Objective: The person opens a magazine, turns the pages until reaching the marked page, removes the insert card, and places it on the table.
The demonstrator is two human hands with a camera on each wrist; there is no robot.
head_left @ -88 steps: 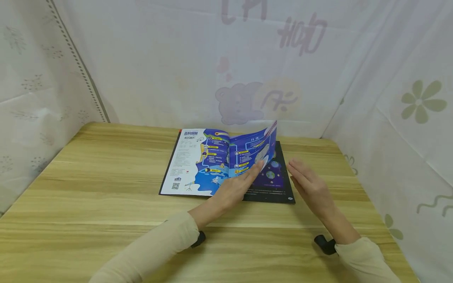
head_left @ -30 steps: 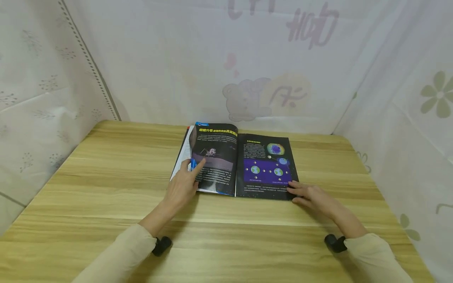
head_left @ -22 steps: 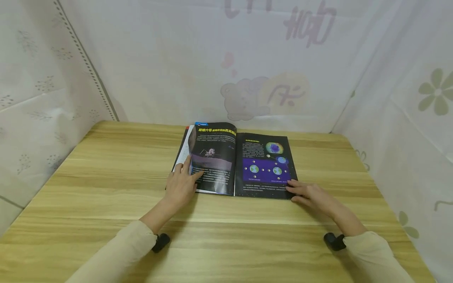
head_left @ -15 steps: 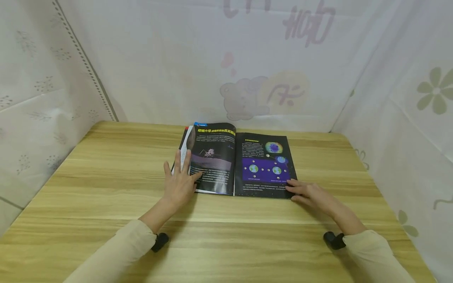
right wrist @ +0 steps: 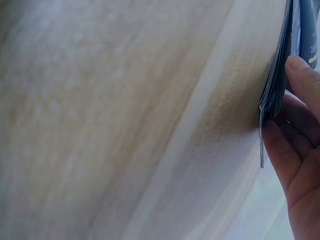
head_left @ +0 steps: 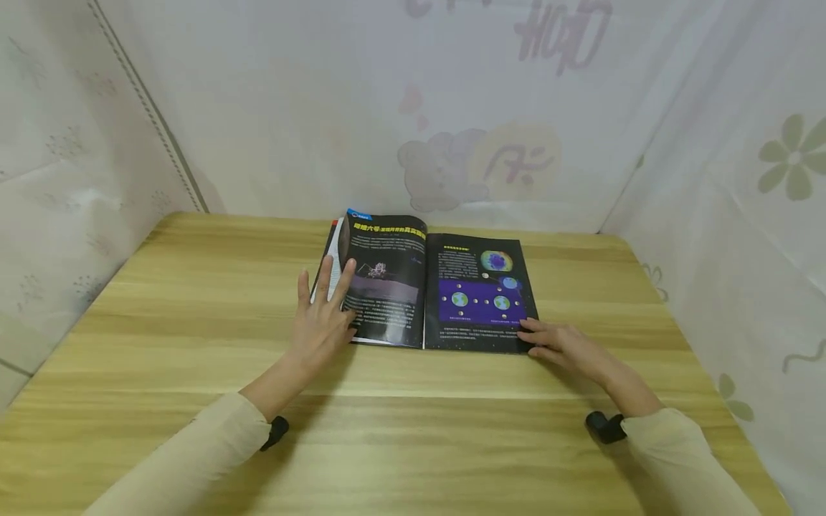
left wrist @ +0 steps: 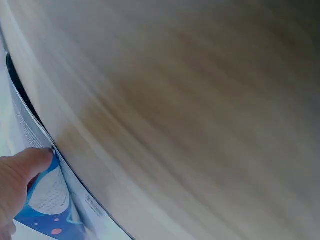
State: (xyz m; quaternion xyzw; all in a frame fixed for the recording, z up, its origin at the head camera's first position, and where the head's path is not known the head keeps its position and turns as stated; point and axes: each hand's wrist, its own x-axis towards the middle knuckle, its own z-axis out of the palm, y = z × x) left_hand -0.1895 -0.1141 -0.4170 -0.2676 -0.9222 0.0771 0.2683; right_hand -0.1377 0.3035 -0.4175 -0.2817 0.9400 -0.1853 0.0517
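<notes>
Two bare hands of mine touch an open magazine (head_left: pixel 413 315) lying on a wood-grain table (head_left: pixel 452 451), its dark pages showing space pictures. At the magazine's outer left edge, my left hand (head_left: pixel 319 322) has its fingers spread, the thumb resting on the bowed left page (head_left: pixel 387 308); pale leaves peek out beyond that page. At the magazine's lower right corner, my right hand (head_left: pixel 568 347) curls fingers and thumb about the edge of the right page (head_left: pixel 464 337); how many leaves lie between them, I cannot tell. Because the left page arches near the magazine's spine, I judge it could spring back should my left hand lift. Several leaves might also come up together if my right fingers catch more than one, and a hard sideways pull could crease that corner or slide the whole magazine askew.
</notes>
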